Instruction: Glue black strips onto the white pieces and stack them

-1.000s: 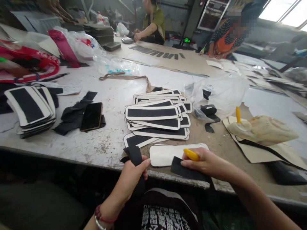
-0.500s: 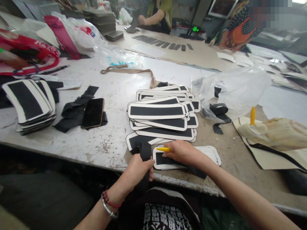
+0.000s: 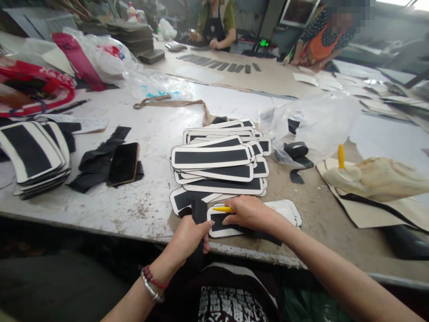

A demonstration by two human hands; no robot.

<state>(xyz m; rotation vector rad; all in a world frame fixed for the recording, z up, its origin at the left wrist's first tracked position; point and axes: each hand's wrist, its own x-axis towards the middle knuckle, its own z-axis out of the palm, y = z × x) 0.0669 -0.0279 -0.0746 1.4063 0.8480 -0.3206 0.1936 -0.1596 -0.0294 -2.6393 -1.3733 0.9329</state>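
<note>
My left hand [image 3: 189, 235] is closed around a folded black strip [image 3: 199, 210] at the front edge of the table. Held in my right hand [image 3: 250, 212] is a slim yellow tool [image 3: 221, 209], its tip pointing left. The fingers of that hand press on the black middle of a white-bordered panel [image 3: 283, 208], and the hand and wrist cover much of it. Another black piece shows under the right wrist. Just beyond both hands lies an overlapping pile of white panels with black centres [image 3: 211, 155].
To the left are a phone [image 3: 124, 163] on black scraps and a stack of panels [image 3: 33, 152]. A clear plastic bag [image 3: 321, 120] and a bag-wrapped container [image 3: 378, 176] with a yellow stick lie right. Two people work across the table [image 3: 231, 94].
The whole view has shifted slightly, so things on the table appear further left. My hands keep nearly the same place by the panel. The co-worker at the back has brought both hands into view.
</note>
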